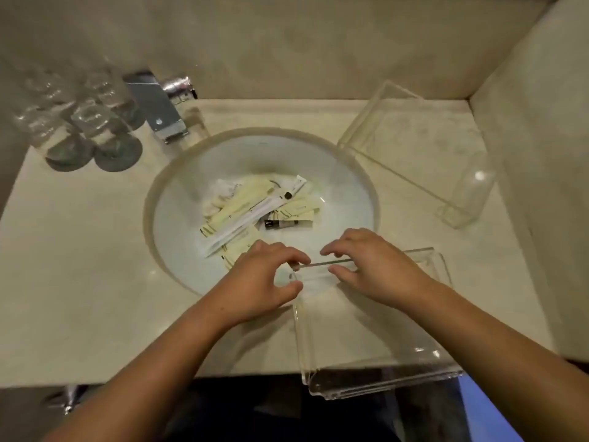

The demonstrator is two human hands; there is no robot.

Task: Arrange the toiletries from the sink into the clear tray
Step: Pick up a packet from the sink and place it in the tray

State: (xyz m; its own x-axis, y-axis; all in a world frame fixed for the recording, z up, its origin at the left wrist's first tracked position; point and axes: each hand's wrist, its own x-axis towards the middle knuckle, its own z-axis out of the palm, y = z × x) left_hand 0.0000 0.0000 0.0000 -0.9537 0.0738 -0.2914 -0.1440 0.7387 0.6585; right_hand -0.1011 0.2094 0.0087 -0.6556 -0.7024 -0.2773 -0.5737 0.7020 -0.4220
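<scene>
Tray-positioning step: the left grip (267,275) and right grip (373,266) each pinch the far rim of the clear tray (366,339), which lies on the desk (79,266) with its corner over the sink (178,224). The toiletries (255,208) all lie in the basin. The next move probably calls for settling the tray and freeing one grip.

We see a white sink (178,224) holding pale yellow packets (237,207) with dark print, one long white wrapper (245,218) and a greyish tube (280,224) with a black cap. The clear tray (366,339) shows us no tint, same for the second clear box (414,138). We read the countertop (79,266) as beige with faint mottling; faucet (159,110) chrome silver; glasses (92,122) clear, on dark grey coasters (118,153)
</scene>
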